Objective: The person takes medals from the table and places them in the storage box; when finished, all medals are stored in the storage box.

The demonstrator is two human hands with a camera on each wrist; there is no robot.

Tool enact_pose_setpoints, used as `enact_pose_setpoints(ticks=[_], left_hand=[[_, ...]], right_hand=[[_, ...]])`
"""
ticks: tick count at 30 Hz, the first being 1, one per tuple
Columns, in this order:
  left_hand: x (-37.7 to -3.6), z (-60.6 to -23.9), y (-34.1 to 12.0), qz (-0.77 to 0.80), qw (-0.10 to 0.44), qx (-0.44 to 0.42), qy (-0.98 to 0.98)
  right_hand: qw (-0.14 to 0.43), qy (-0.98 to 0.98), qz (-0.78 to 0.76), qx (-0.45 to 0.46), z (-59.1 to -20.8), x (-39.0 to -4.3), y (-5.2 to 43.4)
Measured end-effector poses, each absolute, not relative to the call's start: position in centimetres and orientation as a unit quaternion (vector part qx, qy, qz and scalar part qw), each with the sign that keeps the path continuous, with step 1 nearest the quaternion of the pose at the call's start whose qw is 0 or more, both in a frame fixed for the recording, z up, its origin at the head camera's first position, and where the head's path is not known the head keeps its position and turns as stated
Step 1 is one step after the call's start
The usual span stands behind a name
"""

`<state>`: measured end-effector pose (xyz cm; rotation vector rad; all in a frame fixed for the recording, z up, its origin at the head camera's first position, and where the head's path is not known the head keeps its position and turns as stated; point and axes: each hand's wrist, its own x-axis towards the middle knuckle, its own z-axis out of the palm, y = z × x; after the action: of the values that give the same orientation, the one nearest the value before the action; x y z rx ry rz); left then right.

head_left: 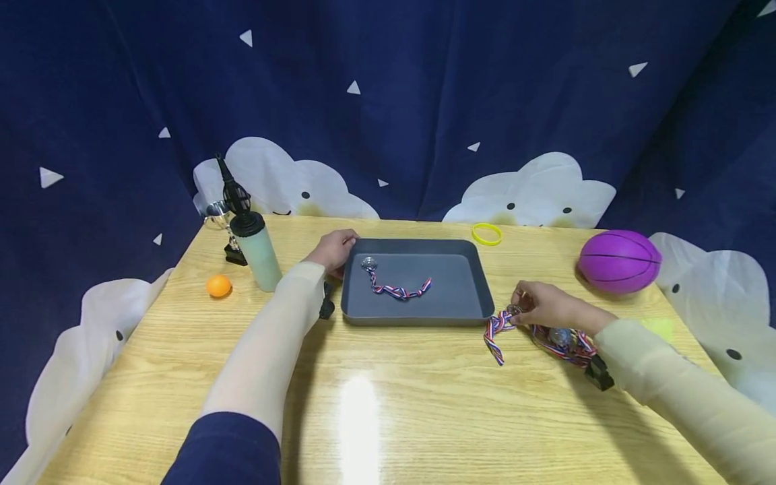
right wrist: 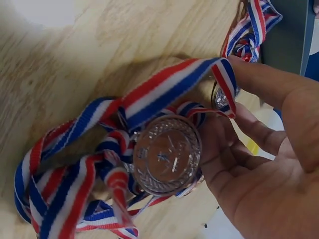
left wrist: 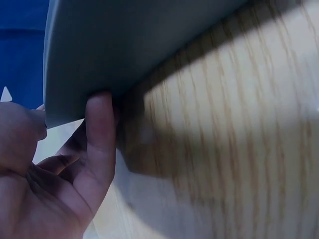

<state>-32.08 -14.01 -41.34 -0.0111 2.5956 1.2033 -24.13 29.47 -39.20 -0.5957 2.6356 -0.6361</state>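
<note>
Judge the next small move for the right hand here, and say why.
Probably lift the pinched medal clear of the pile and carry it left over the tray. The right hand already pinches it beside the tray's near corner, one medal already lies inside, and the left hand steadies the tray's far corner.

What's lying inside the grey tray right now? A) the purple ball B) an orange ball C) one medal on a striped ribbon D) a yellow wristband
C: the head view shows a single medal on a striped ribbon lying in the grey tray, while the left hand holds the tray's far-left corner and the right hand pinches other medals on the table beside it.
</note>
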Motion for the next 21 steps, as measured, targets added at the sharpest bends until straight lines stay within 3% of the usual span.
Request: enact_pose_setpoints(ticks=[8,16,21], left_hand=[[-32.3,-41.5,-14.0,0.428,0.136,-0.023,0.893],[-32.3,-41.7,-13.9,0.432,0.123,-0.023,0.893],[-32.1,-42.0,-14.0,0.404,0.098,0.001,0.909]], right_hand=[[0.168,0.921,-0.274,-0.220,-39.9,-24.5,30.0],[0.293,0.833,-0.450,-0.137,-37.3,-25.5,32.2],[0.307,0.813,-0.477,-0.129,-33.8,-26.7,31.8]])
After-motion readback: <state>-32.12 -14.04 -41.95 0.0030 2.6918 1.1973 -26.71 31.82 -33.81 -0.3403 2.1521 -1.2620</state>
